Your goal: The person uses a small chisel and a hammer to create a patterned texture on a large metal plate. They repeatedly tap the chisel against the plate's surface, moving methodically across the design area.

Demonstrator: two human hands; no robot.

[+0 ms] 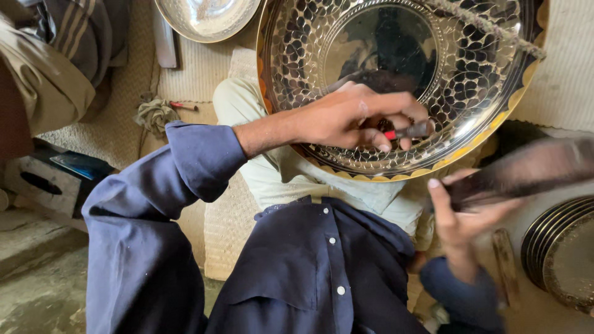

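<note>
Engraving tool, red-handled with a dark steel shank, lies at 4 o'clock on the tray's face, its long axis near horizontal, its working end pointing toward 3 o'clock and slightly up; the tip itself is hidden against the metal. My left hand is clenched round the tool, fingers curled over the handle. My right hand, at 4 o'clock from the tool, grips a dark striker, blurred with motion, its length running toward 2 o'clock. The brass tray, patterned with dark petal cells, leans on my lap, its rim toward 6 o'clock. Risk, as I judge it: a glancing blow could skid the tip across the pattern, or land on my left knuckles, since the striker's head lies just beside them
</note>
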